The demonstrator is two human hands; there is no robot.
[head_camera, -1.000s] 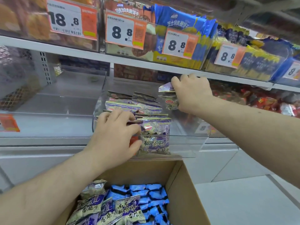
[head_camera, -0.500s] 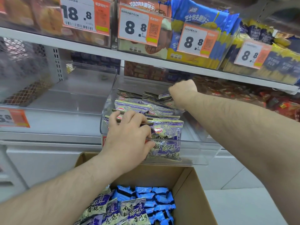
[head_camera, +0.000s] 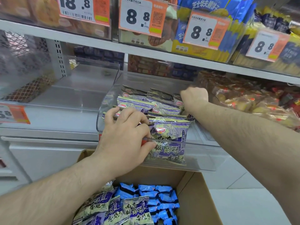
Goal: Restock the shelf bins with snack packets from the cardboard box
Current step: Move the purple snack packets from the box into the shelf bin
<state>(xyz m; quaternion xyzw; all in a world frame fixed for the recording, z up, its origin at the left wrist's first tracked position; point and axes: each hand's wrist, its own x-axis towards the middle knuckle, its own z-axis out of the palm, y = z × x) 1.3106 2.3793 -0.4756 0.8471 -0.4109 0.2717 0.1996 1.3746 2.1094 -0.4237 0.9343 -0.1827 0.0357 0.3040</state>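
Shelving with price tags fills the upper frame. At centre, purple packets (head_camera: 168,137) stand in a clear bin (head_camera: 199,161); the front row is pinched by the left hand (head_camera: 125,140), while a rear packet is gripped by the curled right hand (head_camera: 194,98). More wait in the cardboard box (head_camera: 194,197) below. If released, upright packets could topple.

The bin (head_camera: 203,157) was clear, glossy plastic (its front wall caught the light). The packets (head_camera: 168,138) in it were shiny printed film, crinkled at the seams. The box (head_camera: 197,200) was matt brown cardboard. The shelf (head_camera: 162,56) looked like smooth painted metal, and the price tags (head_camera: 138,15) were matt paper.
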